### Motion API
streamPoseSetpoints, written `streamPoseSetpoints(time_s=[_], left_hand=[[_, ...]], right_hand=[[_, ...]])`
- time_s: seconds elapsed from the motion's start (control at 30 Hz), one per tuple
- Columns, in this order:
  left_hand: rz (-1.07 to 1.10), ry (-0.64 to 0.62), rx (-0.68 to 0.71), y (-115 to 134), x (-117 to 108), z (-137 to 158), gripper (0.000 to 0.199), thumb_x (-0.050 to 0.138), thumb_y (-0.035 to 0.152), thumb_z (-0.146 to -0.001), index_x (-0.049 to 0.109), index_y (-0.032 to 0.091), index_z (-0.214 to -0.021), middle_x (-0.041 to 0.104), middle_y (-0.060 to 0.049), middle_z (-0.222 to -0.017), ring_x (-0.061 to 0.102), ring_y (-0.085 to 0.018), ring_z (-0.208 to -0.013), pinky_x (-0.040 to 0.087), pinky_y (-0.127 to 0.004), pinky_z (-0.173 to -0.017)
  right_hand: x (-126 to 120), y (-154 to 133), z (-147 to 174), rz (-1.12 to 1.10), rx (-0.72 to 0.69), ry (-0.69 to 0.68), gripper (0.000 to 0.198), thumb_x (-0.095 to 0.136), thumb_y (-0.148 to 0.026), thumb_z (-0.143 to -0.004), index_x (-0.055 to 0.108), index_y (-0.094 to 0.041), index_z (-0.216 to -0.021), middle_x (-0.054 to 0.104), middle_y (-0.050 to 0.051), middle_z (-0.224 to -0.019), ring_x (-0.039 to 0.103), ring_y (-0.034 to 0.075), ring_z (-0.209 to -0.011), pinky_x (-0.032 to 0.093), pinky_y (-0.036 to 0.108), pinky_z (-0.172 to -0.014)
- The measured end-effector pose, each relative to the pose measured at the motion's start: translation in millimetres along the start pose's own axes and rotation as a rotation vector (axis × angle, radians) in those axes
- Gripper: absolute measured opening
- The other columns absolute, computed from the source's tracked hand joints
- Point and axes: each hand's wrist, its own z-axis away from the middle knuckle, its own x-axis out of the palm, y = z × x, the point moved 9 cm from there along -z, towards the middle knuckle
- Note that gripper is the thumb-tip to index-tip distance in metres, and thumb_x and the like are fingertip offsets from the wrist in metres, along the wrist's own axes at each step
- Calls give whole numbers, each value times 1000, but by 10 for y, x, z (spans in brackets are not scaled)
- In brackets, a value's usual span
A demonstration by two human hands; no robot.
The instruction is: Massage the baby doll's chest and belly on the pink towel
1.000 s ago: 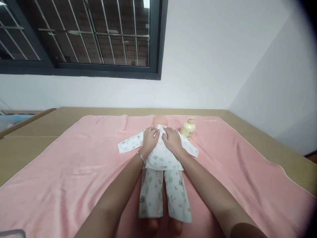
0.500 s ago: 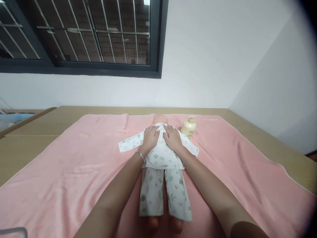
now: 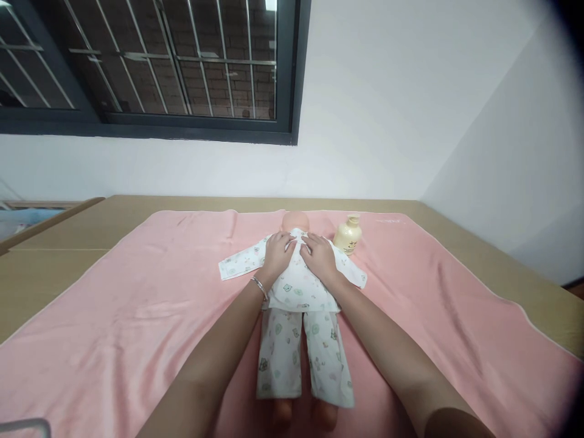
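Left hand and right hand both laid palm down, fingers slanting inward and away, each thumb parted from its fingers; neither hand seen clamped on anything. Baby doll directly under both, lying lengthwise, head beyond the fingertips, feet toward the wearer; whether it lies face up or face down, cannot tell. Fingertips of both hands rest on the upper part of its printed white shirt, just short of the head, either side of the midline; narrow strip of cloth shows between the two thumbs. Left sleeve stretched out beside the left hand, right sleeve beside the right. Silver bangle on the left wrist. Shirt hem below the wrists, over matching printed trousers, legs slightly apart between the two forearms. Pale yellow bottle, dark lettering on its front, upright near the right hand, just beyond the right sleeve. All of this on a pink blanket, creased at both sides, pale edging, spread over a wooden tabletop. Further out, white wall behind; dark-framed window upper left, metal bars seen through the glass
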Motion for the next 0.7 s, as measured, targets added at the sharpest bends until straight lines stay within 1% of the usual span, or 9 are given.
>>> streamPoseSetpoints(time_s=[0.13, 0.3, 0.47, 0.7], left_hand=[[-4, 9, -25, -7, -6, -2, 14, 54, 25, -92, 67, 23, -97, 68, -5, -111, 58, -23, -112, 42, -41, -102], [5, 48, -43, -2, -29, 13, 13, 54, 24, -91, 67, 22, -91, 68, -6, -112, 59, -23, -112, 42, -40, -103], [-5, 85, -55, 2, -57, 28, 14, 53, 25, -91, 66, 22, -91, 69, -6, -112, 60, -23, -110, 43, -40, -102], [-47, 17, -27, 38, -30, 12, 17, 48, 24, -93, 64, 22, -96, 67, -6, -113, 58, -23, -113, 42, -40, -103]], right_hand=[[-37, 2, 24, 22, 15, 63, 31, 51, -25, -90, 72, -19, -112, 67, 10, -124, 58, 23, -121, 35, 38, -110], [-71, 6, 53, 49, 41, 117, 30, 52, -29, -89, 73, -20, -109, 68, 10, -123, 61, 22, -118, 36, 35, -109], [-89, 11, 63, 54, 86, 103, 30, 51, -31, -90, 73, -20, -108, 68, 9, -123, 61, 22, -117, 38, 34, -108], [-68, 5, 38, 34, 75, 36, 34, 47, -31, -92, 70, -19, -114, 66, 9, -126, 58, 24, -120, 37, 35, -106]])
